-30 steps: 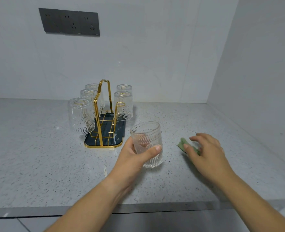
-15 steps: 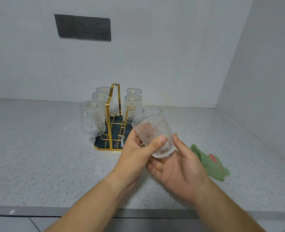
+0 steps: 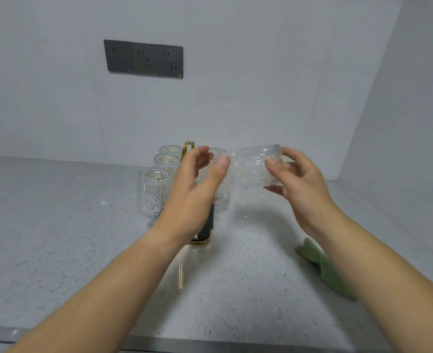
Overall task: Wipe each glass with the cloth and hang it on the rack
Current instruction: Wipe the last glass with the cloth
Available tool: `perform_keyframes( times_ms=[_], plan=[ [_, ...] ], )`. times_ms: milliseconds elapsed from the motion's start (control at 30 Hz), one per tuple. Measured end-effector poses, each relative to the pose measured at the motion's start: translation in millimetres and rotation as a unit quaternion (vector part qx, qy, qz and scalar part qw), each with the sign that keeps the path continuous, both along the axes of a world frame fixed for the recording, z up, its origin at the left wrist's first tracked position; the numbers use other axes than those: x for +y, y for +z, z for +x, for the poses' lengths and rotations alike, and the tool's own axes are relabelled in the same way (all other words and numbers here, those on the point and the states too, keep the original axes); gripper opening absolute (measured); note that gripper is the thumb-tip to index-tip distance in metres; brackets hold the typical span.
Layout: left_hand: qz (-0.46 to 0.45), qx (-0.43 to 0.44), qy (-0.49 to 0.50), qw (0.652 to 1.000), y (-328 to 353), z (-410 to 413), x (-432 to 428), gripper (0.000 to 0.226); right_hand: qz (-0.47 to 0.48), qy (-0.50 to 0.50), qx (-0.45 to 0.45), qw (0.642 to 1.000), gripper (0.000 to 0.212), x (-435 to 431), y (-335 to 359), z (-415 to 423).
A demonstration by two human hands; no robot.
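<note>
Two bare hands are raised above the tabletop with one ribbed glass between them, lying on its side and blurred. The right hand has it: thumb on the near side, fingers curled behind and under the end nearer that hand. The left hand is spread wide, fingers loose, its thumb tip at or just beside the other end of the glass; whether it touches cannot be told.

Behind the left hand stands the gold wire rack on a dark tray, mostly hidden by the wrist. Three glasses hang upside down over the prongs on the rack's left side, one behind another, and another inverted glass shows on its right side, partly covered by the thumb. How many more hang there cannot be told. All the glasses look empty.

The green cloth lies crumpled on the tabletop under the right forearm, well apart from the rack. The speckled tabletop is open to the left of the rack and in front of it down to the near edge. A side wall closes in the right, the back wall just behind the rack carries a dark socket panel.
</note>
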State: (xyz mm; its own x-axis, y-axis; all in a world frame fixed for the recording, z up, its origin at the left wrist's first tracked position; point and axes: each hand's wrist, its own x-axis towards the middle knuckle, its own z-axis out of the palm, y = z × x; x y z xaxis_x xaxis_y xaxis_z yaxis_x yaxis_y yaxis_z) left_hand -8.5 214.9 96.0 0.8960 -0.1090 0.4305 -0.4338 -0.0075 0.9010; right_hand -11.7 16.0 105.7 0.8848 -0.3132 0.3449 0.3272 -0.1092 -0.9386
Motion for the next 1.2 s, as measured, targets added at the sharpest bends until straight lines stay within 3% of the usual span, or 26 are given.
perform_keyframes(
  times_ms=[67, 100, 333, 467, 567, 700, 800, 900, 1100, 1200],
  plan=[
    [0.017, -0.001, 0.004, 1.000, 16, 7, 3, 0.038, -0.110, -0.010, -0.013, 0.994, 0.052, 4, 10, 10],
    [0.024, -0.003, 0.005, 1.000, 22, 10, 5, 0.037, -0.148, -0.008, -0.017, 0.989, 0.053, 8, 14, 14],
    [0.005, 0.069, -0.023, 0.997, 22, 30, 4, 0.049, -0.237, -0.010, -0.049, 0.970, 0.062, 36, 16, 40],
    [-0.002, 0.107, -0.022, 0.994, 20, 30, 6, 0.069, -0.275, -0.004, -0.039, 0.961, 0.070, 41, 15, 50],
    [-0.003, 0.124, -0.042, 0.991, 19, 24, 5, 0.072, -0.285, 0.002, -0.019, 0.958, 0.076, 46, 8, 56],
    [-0.002, 0.138, -0.059, 0.989, 8, 17, 0, 0.043, -0.279, 0.027, 0.004, 0.960, 0.082, 50, -6, 63],
    [-0.020, 0.153, -0.075, 0.985, -8, 22, 0, 0.057, -0.280, 0.044, 0.022, 0.959, 0.086, 52, -17, 66],
    [-0.026, 0.160, -0.079, 0.984, -17, 22, 1, 0.053, -0.269, 0.050, 0.042, 0.961, 0.091, 51, -27, 69],
    [-0.039, 0.166, -0.065, 0.983, -21, 23, -1, 0.022, -0.261, 0.056, 0.052, 0.962, 0.094, 53, -33, 73],
    [-0.033, 0.157, -0.069, 0.985, -24, 26, 0, 0.035, -0.257, 0.056, 0.050, 0.963, 0.094, 55, -34, 73]
  ],
)
